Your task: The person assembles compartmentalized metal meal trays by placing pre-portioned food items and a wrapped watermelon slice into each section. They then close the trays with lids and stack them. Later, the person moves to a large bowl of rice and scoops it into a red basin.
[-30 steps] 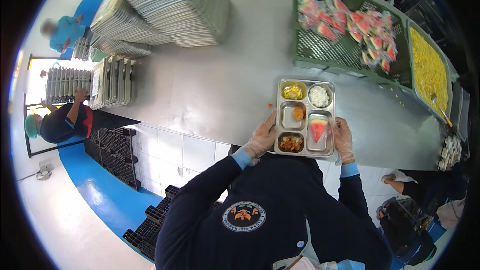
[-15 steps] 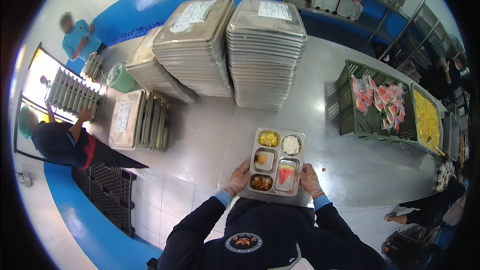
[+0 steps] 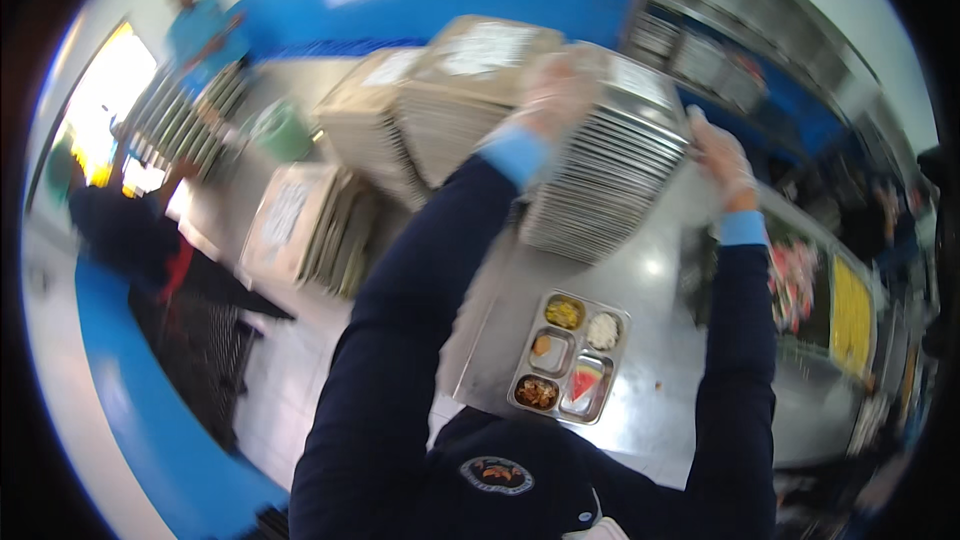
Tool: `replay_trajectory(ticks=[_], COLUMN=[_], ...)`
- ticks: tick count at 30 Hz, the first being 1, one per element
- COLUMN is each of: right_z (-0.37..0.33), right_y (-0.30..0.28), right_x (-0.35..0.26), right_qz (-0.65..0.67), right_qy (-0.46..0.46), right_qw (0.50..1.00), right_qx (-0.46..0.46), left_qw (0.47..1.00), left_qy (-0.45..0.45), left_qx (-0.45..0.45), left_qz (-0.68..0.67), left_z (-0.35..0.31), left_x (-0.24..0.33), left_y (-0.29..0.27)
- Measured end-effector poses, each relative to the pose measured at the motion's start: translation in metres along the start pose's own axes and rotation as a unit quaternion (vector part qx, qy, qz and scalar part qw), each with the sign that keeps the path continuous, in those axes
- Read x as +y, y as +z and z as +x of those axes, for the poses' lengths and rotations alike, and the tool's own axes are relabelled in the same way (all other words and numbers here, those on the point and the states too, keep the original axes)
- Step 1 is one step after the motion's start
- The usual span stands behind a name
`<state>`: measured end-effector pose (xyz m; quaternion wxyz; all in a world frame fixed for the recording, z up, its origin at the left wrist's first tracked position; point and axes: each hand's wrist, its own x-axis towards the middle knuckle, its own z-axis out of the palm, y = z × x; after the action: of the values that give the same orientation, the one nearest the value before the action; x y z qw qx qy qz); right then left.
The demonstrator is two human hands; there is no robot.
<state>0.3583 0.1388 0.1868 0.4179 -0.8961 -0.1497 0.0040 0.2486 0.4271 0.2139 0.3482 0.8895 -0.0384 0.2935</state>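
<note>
Both my hands wear clear gloves and reach forward to the top of the right-hand tall stack of metal trays (image 3: 610, 185). My left hand (image 3: 565, 90), smeared by motion, is over the upper left edge of that stack's top lid (image 3: 640, 82); its fingers cannot be made out. At the lid's right edge is my right hand (image 3: 725, 162), fingers apart, with nothing visible in it. A compartment tray (image 3: 551, 352) lies uncovered on the table near my body. It holds white rice (image 3: 603, 331), a watermelon slice (image 3: 584, 381), yellow food, a small round brownish item and dark saucy food.
More lidded trays (image 3: 455, 120) stand stacked to the left, near a green bucket (image 3: 283, 132). Watermelon pieces (image 3: 792, 285) and a container of yellow food (image 3: 850, 315) are at the right. Two people (image 3: 130, 230) (image 3: 205, 35) stand at the left. Metal shelves (image 3: 720, 30) rise behind.
My hands have let go of the filled compartment tray and moved up and forward to the right-hand stack. That tray stays on the table. The whole view has shifted and blurred.
</note>
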Motion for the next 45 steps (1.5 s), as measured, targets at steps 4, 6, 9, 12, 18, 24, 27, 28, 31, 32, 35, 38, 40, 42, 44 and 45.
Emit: replay_trajectory(ticks=[4,6,9,12,18,24,27,28,31,32,35,38,40,42,44,45], right_z=[0.023,0.035,0.05,0.062,0.064,0.021,-0.043,-0.073,-0.17,-0.206,-0.304,-0.365,-0.386,-0.394,-0.396,-0.397], right_y=[0.01,0.011,0.008,0.01,-0.001,-0.018,-0.022,-0.025,-0.019,-0.008,0.033,0.079,0.107,0.133,0.151,0.16], right_x=[-0.025,-0.016,0.007,0.021,0.006,-0.025,-0.008,0.004,0.056,0.076,0.133,0.179,0.202,0.217,0.223,0.223], right_qz=[-0.005,0.127,0.226,0.313,0.438,0.511,0.566,0.546,0.461,0.263,0.16,0.437,0.379,0.328,0.203,0.233], right_qy=[0.048,0.127,0.164,0.182,0.091,0.001,-0.017,-0.048,0.089,0.03,0.011,0.314,0.375,0.311,0.326,0.361], right_qw=[0.995,0.976,0.948,0.92,0.878,0.852,0.82,0.831,0.868,0.945,0.973,0.825,0.833,0.882,0.92,0.901], right_qx=[-0.087,-0.125,-0.155,-0.151,-0.17,-0.115,-0.087,-0.092,0.162,0.192,0.167,0.174,0.15,0.131,0.079,0.065], left_qw=[0.915,0.919,0.934,0.934,0.947,0.966,0.979,0.954,0.963,0.949,0.886,0.927,0.877,0.813,0.842,0.847], left_qy=[0.14,0.095,-0.013,0.014,0.007,0.009,-0.123,-0.147,0.008,0.029,-0.157,-0.258,-0.37,-0.473,-0.442,-0.436], left_qx=[-0.208,-0.233,-0.236,-0.224,-0.166,-0.026,0.051,0.01,-0.094,-0.108,-0.16,-0.225,-0.264,-0.315,-0.273,-0.266], left_qz=[0.316,0.304,0.269,0.28,0.275,0.255,-0.155,-0.259,-0.252,-0.295,-0.406,-0.153,-0.156,-0.129,-0.149,-0.149], left_z=[0.039,0.048,0.055,0.059,0.074,0.06,-0.017,-0.05,-0.152,-0.186,-0.299,-0.41,-0.453,-0.468,-0.469,-0.468], left_x=[-0.013,-0.008,0.001,0.001,-0.03,-0.051,0.002,0.022,0.048,0.04,-0.017,-0.07,-0.073,-0.057,-0.041,-0.036], left_y=[-0.002,-0.009,-0.012,-0.006,0.024,0.03,0.004,-0.004,-0.009,-0.003,0.045,0.107,0.13,0.134,0.131,0.129])
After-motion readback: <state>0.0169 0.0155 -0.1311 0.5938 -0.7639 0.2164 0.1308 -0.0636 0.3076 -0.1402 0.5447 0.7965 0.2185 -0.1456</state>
